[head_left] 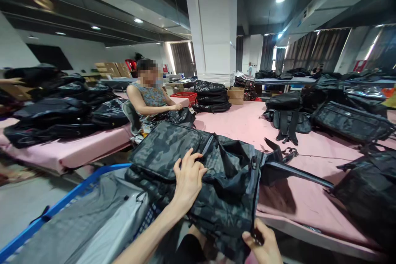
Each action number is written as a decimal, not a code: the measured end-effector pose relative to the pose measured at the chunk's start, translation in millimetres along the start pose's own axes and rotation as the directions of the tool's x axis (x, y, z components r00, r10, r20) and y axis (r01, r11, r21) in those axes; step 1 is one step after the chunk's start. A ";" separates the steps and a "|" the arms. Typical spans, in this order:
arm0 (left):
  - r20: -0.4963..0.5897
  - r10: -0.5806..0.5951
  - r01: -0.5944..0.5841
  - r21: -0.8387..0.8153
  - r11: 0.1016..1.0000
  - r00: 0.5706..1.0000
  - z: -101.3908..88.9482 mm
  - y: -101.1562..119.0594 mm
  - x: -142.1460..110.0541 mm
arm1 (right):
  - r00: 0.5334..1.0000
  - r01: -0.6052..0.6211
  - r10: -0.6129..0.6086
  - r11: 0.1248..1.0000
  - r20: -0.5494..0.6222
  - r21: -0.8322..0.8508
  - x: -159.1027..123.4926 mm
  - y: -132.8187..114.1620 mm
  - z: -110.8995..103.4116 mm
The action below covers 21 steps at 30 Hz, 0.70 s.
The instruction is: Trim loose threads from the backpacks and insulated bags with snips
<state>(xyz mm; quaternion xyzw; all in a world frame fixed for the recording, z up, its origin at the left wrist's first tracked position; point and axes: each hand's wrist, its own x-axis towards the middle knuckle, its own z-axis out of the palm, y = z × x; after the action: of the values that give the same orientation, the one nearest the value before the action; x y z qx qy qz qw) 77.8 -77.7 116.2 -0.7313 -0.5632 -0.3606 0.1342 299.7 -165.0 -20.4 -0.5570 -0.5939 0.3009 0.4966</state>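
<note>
Camouflage backpack [167, 144], grey and black, lying at the near edge of the pink table [235, 121], beside the blue basket [80, 187]. Its front panel is touched by the left hand [188, 175], fingers spread and bent, nothing clenched. Its side edge is pinched between thumb and fingers of the right hand [262, 241]. White line print is seen on the black bag stack [212, 99] beyond; white lettering on a black bag [109, 112] at left, too blurred to be read. A dark printed bag [184, 117] is handled by a seated co-worker [148, 97].
</note>
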 end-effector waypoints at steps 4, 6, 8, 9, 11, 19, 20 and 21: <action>-0.044 -0.039 0.030 -0.196 0.980 0.998 0.6 -3.9 3.9 | 0.988 0.153 -0.154 0.977 0.001 -0.146 10.5 -20.5 -28.6; -0.044 -0.097 0.076 -0.336 0.939 0.994 -3.4 -5.8 6.3 | 0.971 0.220 -0.233 0.960 -0.059 -0.175 14.9 -40.5 -45.0; -0.021 -0.164 0.135 -0.473 0.871 0.986 -10.9 -9.2 8.7 | 0.944 0.288 -0.312 0.938 -0.107 -0.192 18.7 -65.3 -58.7; 0.002 -0.188 0.160 -0.537 0.828 0.982 -15.8 -11.6 9.7 | 0.929 0.319 -0.348 0.925 -0.124 -0.205 20.5 -78.8 -63.1; 0.075 -0.197 0.197 -0.657 0.728 0.978 -26.8 -17.7 11.4 | 0.896 0.402 -0.431 0.889 -0.102 -0.220 24.6 -106.0 -64.9; 0.234 -0.011 0.181 -0.720 0.670 0.972 -49.2 -39.3 9.8 | 0.784 0.610 -0.608 0.717 0.127 -0.338 63.1 -178.1 1.9; 0.218 0.029 0.132 -0.683 0.718 0.975 -47.3 -40.8 9.3 | 0.785 0.604 -0.595 0.676 0.171 -0.423 70.0 -179.6 10.7; 0.199 0.071 0.072 -0.633 0.771 0.977 -44.7 -42.1 8.7 | 0.802 0.578 -0.560 0.635 0.209 -0.513 76.4 -179.2 17.7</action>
<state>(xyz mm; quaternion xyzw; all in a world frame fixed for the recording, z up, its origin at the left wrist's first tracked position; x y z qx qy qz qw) 23.2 -84.4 144.7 -0.7673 -0.4190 -0.4501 -0.1819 227.0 -123.8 156.4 -0.4556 -0.8066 -0.0473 0.3736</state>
